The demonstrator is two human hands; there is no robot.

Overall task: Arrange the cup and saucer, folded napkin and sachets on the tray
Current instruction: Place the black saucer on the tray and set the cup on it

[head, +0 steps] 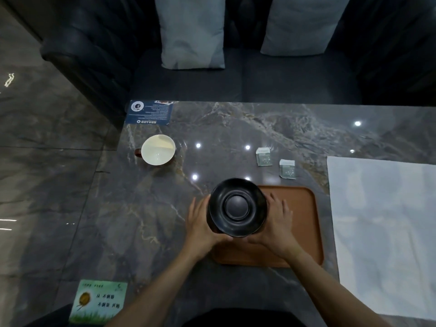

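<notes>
Your left hand [203, 223] and right hand [276, 225] clasp the round black saucer [237, 207] by opposite rims, above the orange tray's [306, 223] left end. It looks tilted; loosen either grip and it could slide off, striking the tray's edge or the marble tabletop [236, 133].

dark sofa [236, 74] with pale cushions [192, 31] behind marble table [236, 128].

Both hands and the black saucer [237, 208] block the tray's [304, 223] left half, its right half lies open, and bare counter [224, 138] separates cup [158, 149] from sachets [264, 156].
</notes>
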